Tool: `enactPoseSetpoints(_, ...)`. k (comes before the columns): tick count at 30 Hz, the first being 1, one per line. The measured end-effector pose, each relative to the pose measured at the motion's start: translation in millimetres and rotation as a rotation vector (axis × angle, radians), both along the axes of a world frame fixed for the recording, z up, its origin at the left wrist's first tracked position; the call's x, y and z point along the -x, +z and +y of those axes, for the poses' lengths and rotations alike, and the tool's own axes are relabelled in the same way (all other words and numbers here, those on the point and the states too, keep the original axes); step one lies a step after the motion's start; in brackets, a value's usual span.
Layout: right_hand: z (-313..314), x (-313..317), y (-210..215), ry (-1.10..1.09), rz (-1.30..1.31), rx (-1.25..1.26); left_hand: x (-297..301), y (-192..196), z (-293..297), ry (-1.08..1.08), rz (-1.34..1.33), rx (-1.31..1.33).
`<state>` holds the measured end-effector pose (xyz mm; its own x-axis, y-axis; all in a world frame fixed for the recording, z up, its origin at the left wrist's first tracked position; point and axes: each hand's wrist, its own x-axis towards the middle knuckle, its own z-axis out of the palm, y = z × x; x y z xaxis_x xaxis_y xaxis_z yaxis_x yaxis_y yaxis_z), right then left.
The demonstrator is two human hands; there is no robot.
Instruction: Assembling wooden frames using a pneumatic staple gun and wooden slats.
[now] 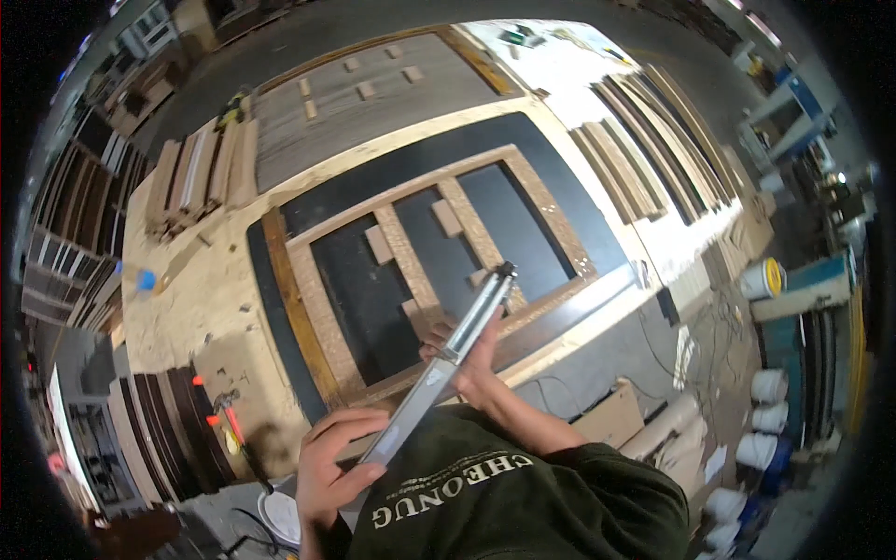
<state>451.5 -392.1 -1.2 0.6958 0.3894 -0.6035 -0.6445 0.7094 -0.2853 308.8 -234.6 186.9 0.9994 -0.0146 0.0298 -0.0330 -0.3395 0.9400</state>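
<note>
Across my front runs a long, narrow grey-and-metal tool (425, 385) with a slotted metal channel and a dark tip at its far end. Its exact kind is hard to make out. My right hand (478, 359) is closed around its middle, partly hidden behind it. At the near end, the thumb and fingers of my left hand (338, 459) grip it from the left. Beyond the tip lies a ladder-like wooden frame (411, 266) on a black panel (350, 201). Several small wood blocks (446, 217) sit against the frame's inner bars.
A grey wood panel (359, 114) with small blocks lies at the far side of the worktable (215, 299). Wood strips are stacked left (201, 173), far right (667, 140) and near left (168, 434). A red-handled hammer (229, 415) rests near left. White buckets (767, 385) stand on the right.
</note>
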Motion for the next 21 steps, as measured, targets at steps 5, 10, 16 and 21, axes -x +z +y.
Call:
enactPoseSetpoints(5,5,-3,17,-0.127,0.118,-0.048,-1,-10,-18,0.147,-0.038,0.147)
enactPoseSetpoints(10,1,1,14,-0.080,0.089,-0.090,4,-26,-20,0.139,-0.079,0.236)
enactPoseSetpoints(16,0,-2,34,-0.054,-0.111,0.033,7,-43,-22,0.349,-0.144,0.268)
enactPoseSetpoints(21,7,3,57,-0.058,-0.129,-0.070,-6,-57,-19,0.403,-0.220,0.261)
